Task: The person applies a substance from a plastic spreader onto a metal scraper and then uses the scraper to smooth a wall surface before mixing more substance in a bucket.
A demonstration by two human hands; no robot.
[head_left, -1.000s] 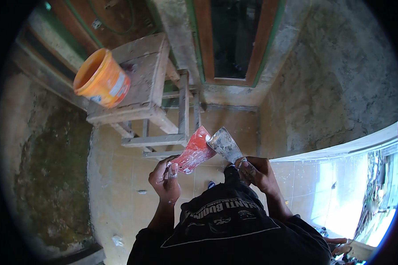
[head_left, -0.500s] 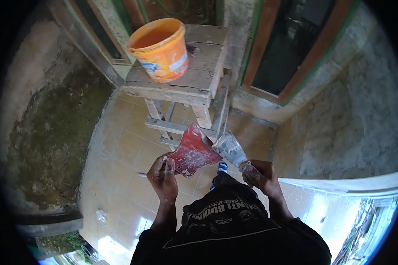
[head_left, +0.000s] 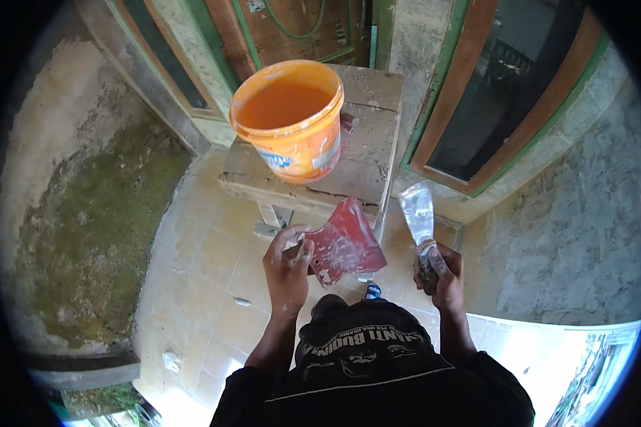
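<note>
My left hand (head_left: 287, 267) grips the left end of a red plastering board (head_left: 347, 243), its face smeared with white residue. In my right hand (head_left: 440, 274) is a putty knife (head_left: 418, 213), blade pointing up and away from me, its handle wrapped in my fingers. Blade and board are apart, the knife to the right of the board. Beyond the board, an orange plastic bucket (head_left: 313, 153) with white smears around its rim stands on a wooden table (head_left: 374, 142). Its inside bottom is hidden from here.
A small dark reddish object (head_left: 349, 122) lies behind the bucket. A wooden-framed window (head_left: 506, 85) and a rough grey wall (head_left: 563, 220) are at the right. A mossy wall (head_left: 85, 235) stands left. White scraps (head_left: 171, 361) lie on the tiled floor (head_left: 210, 285).
The putty knife has come off the board, moved right and turned more upright. I am closer to the table and bucket, and the board has shifted slightly right.
</note>
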